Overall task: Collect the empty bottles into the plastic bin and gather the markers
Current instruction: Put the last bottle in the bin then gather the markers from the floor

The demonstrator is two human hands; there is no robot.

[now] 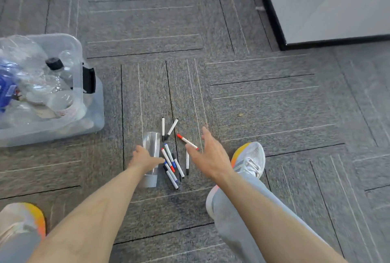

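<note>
The left hand (pixel 145 157) curls round a clear container (pixel 150 141) lying on carpet (pixel 253 94). At its 3 o'clock, the right hand (pixel 211 157) spreads open-fingered over the markers (pixel 174 166).

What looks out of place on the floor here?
The markers lie scattered on the carpet, pointing every way, beside a clear tube tipped on its side, which the left hand holds. One red-capped marker lies apart.

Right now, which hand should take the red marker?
Right. The right hand is open with fingers spread, just beside the red marker; the left hand is occupied, gripping the clear tube.
</note>
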